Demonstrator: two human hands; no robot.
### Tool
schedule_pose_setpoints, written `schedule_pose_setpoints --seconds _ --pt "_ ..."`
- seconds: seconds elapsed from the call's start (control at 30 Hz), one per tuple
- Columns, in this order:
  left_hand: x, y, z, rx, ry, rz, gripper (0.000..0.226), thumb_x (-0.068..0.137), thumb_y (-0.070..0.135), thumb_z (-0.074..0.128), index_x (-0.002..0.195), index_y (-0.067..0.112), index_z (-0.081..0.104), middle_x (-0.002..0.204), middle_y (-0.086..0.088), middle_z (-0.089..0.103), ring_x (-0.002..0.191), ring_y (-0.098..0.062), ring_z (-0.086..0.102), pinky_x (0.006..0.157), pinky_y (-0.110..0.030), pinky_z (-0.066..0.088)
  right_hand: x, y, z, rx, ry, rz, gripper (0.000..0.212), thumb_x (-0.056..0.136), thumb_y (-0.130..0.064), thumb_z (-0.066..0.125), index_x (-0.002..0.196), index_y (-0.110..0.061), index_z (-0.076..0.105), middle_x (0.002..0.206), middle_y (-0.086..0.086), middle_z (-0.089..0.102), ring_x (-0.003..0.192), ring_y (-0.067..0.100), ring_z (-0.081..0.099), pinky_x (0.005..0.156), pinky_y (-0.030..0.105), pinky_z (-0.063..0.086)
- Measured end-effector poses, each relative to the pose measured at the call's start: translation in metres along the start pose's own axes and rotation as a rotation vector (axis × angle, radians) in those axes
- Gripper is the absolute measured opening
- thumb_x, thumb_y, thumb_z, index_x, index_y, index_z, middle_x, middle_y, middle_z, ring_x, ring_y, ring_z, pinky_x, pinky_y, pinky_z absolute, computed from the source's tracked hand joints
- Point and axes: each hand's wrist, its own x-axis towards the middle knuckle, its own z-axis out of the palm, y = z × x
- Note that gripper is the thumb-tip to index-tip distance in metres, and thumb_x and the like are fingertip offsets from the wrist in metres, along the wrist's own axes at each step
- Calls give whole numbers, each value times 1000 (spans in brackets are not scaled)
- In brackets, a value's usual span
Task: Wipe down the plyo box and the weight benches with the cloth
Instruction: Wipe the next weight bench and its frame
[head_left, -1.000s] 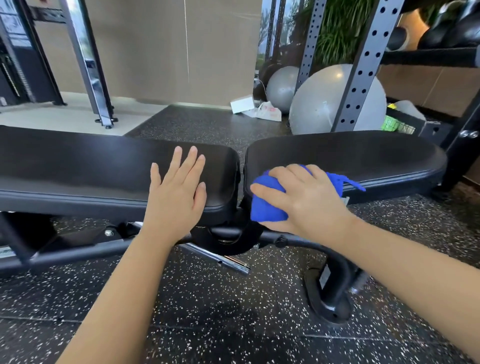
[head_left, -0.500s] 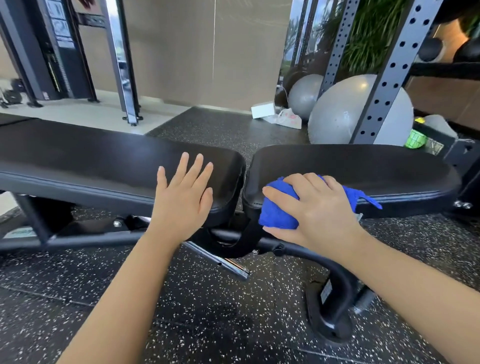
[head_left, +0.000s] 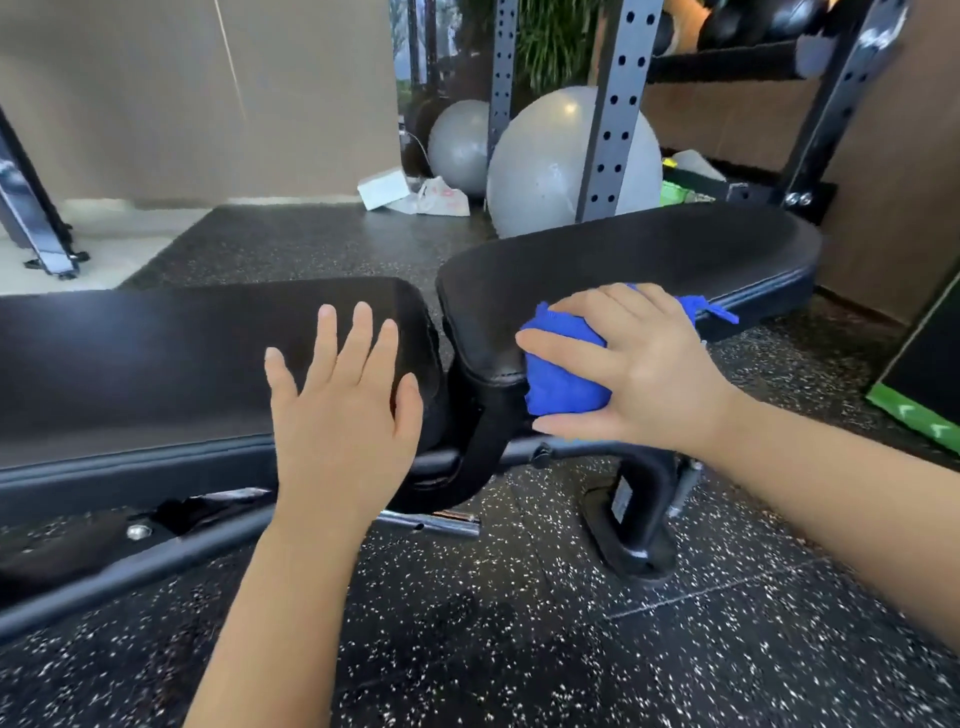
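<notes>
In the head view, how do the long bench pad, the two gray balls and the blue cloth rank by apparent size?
1. long bench pad
2. nearer gray ball
3. farther gray ball and blue cloth: about alike; the cloth is closer and partly under the right hand, so unranked.

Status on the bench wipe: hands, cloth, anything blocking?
Left hand open, fingers spread, at the end of the long pad. Right hand grips the blue cloth against the near edge of the seat pad. Nothing blocking on the pad top.
</notes>
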Motion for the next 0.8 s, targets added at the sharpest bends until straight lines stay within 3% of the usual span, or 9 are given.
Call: schedule_pose_setpoints --seconds 0.2,0.47,0.8 --pt "-10 -5 2 -70 54 57 52 89 31 29 127 6 54 140 -12 45 132 -33 36 96 -67 23 5 -6 -2 -73 -48 26 44 85 -59 50 112 -25 56 96 13 66 79 30 60 74 37 39" --pt "-11 2 6 -91 61 -7 49 90 28 33 131 9 51 143 -9 41 134 -29 33 97 -69 15 5 -12 -1 -71 -17 87 47 84 -56 51 103 -19 72 92 13 66 73 31 58 70 37 40" --pt "-16 -1 2 25 -65 42 55 91 33 24 134 5 46 142 -8 43 132 -25 37 96 -67 25 3 -15 4 -53 46 114 47 83 -57 51 99 -18 73 88 11 65 72 30 59 73 40 42"
